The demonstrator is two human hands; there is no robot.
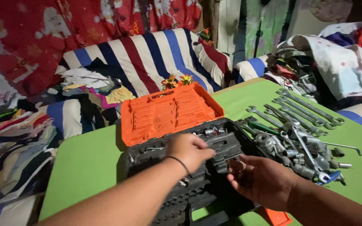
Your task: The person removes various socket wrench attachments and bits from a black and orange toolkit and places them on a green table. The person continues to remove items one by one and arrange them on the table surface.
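The black socket-set case (pixel 197 167) lies open near the front of the green counter (pixel 89 163), its orange lid (pixel 168 111) tilted back. The left hand (pixel 189 150) hovers over the tray, fingers curled down toward a slot; whether they pinch a small piece I cannot tell. The right hand (pixel 258 178) waits palm-up beside it, fingers released and empty. A small socket could slip and roll among the loose sockets (pixel 298 152) just right, or off the edge. Combination wrenches (pixel 302 109) lie in a row beyond. No readable label shows; an orange latch (pixel 278 217) sticks out in front.

An open black tool case (pixel 197 167) with orange lid sits on the table.
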